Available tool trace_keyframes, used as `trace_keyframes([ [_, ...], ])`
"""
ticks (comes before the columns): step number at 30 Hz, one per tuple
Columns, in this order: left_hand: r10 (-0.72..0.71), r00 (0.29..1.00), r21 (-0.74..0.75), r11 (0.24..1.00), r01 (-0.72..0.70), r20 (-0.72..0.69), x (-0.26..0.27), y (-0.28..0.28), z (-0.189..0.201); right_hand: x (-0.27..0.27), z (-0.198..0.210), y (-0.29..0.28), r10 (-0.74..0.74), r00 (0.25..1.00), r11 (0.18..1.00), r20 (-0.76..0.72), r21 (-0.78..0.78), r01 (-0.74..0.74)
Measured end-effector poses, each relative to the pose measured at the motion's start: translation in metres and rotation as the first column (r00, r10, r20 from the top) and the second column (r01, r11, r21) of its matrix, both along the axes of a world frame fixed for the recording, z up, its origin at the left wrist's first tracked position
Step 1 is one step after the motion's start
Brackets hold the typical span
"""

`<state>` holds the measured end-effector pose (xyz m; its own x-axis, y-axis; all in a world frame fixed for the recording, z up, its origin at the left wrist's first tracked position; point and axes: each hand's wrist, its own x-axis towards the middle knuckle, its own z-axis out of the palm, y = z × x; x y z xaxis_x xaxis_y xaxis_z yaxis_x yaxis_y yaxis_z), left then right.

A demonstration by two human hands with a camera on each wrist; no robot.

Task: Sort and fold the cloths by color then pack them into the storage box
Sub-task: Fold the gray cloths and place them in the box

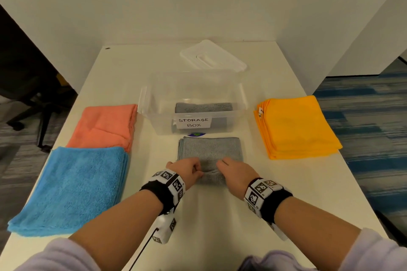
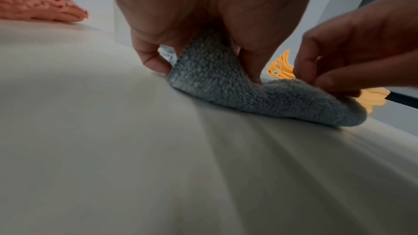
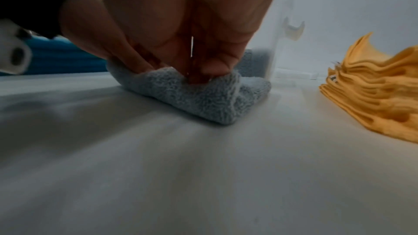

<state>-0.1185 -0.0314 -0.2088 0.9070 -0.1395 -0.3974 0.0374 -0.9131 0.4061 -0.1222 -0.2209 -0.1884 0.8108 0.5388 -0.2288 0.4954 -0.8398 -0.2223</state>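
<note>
A grey cloth point(image 1: 210, 152) lies folded on the white table point(image 1: 220, 215) just in front of the clear storage box point(image 1: 239, 103). My left hand point(image 1: 187, 170) pinches its near edge point(image 2: 208, 78) between thumb and fingers. Right beside it, my right hand point(image 1: 233, 171) pinches the same near edge point(image 3: 194, 88). Another folded grey cloth point(image 1: 203, 108) rests inside the box. An orange-pink stack point(image 1: 103, 125) and a blue stack point(image 1: 74, 187) lie on the left. A yellow stack point(image 1: 295, 127) sits at the right.
The box's white lid point(image 1: 212, 56) lies behind it near the back wall. A paper label point(image 1: 193, 122) reading STORAGE BOX is on the box front. Carpet floor point(image 1: 370, 121) drops away past the table's right edge; an office chair base point(image 1: 28, 114) stands at the left.
</note>
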Motion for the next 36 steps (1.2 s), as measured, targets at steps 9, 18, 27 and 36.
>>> trace_keyframes([
  [9, -0.413, 0.887, 0.236, 0.901, 0.365, 0.204, 0.005, -0.006, 0.02, -0.005, -0.011, -0.003, 0.088, 0.996, 0.993, 0.023, -0.078, -0.086],
  [18, -0.526, 0.828, 0.249, 0.843, 0.477, 0.192, -0.008, -0.025, 0.024, 0.015, 0.002, 0.01, -0.069, 0.989, 0.995, -0.127, -0.082, 0.059],
  [27, -0.257, 0.958, -0.006, 0.966, 0.259, 0.125, 0.019, -0.015, 0.006, 0.04, 0.008, 0.014, -0.237, 0.927, 0.97, -0.29, -0.118, 0.211],
  [36, -0.177, 0.982, -0.106, 0.977, 0.184, 0.07, 0.031, -0.011, 0.01, 0.053, 0.008, 0.01, -0.275, 0.932, 0.96, -0.234, -0.129, 0.25],
])
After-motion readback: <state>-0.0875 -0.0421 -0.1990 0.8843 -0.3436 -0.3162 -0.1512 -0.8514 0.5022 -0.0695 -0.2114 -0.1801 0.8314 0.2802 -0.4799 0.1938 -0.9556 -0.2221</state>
